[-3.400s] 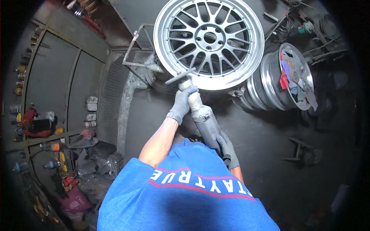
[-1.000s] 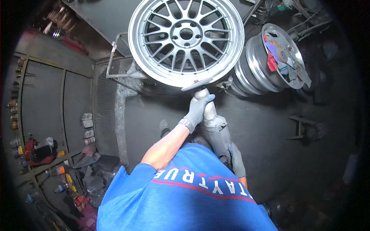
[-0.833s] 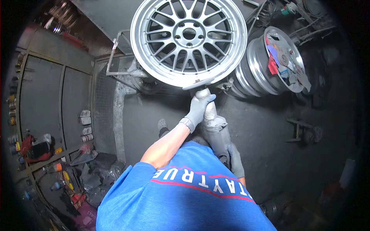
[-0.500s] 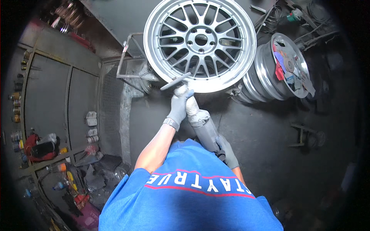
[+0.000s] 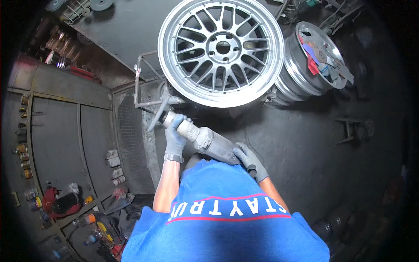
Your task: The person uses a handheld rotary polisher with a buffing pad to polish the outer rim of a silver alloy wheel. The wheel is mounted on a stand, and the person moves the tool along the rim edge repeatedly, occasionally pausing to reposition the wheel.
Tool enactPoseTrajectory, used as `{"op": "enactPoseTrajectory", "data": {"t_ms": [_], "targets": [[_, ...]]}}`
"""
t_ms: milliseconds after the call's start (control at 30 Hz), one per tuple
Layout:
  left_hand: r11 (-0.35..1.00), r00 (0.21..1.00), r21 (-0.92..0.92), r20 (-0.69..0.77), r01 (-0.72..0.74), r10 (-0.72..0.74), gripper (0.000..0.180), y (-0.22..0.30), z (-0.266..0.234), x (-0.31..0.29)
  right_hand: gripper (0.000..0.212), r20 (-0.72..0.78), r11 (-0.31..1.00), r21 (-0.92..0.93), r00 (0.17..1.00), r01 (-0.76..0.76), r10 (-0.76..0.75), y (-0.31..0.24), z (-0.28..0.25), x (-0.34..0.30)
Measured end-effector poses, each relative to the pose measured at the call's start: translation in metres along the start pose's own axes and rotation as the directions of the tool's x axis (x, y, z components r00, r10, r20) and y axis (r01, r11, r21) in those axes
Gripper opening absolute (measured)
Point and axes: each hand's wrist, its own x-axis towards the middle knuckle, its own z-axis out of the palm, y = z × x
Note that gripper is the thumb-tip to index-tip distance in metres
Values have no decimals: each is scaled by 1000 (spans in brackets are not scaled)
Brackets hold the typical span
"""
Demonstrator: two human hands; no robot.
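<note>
I hold a grey angle grinder (image 5: 218, 144) slantwise in front of my body. My gloved left hand (image 5: 175, 133) is wrapped round its pale, wrapped front end, just behind the round disc (image 5: 159, 114). Farther back, my gloved right hand (image 5: 251, 159) grips the rear of the body. The disc is seen nearly edge-on, beside the metal frame and apart from the wheel. Ahead of me a silver multi-spoke wheel rim (image 5: 223, 97) lies face up with a bright outer lip. What supports it underneath is mostly hidden.
A metal tube frame (image 5: 137, 87) stands left of the rim. To the right, more rims (image 5: 301, 72) are stacked on their sides, with cloths and discs (image 5: 321, 54) on top. Shelving with small cans (image 5: 25, 165) lines the left. A small metal stand (image 5: 348, 130) is at the right.
The grinder has swung left and away from the rim's near edge, its disc now by the tube frame. My left hand moved left with it; both hands keep their hold.
</note>
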Motion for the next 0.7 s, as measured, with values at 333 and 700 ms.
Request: {"op": "enactPoseTrajectory", "data": {"t_ms": [333, 700], "targets": [[983, 951, -56, -266, -176, 155, 18, -9, -22, -41, 39, -493, 802, -441, 638, 403, -591, -118, -192, 161], [941, 805, -14, -522, -339, 282, 20, -63, 20, -99, 50, -430, 688, -616, 568, 384, -701, -265, -322, 324]]}}
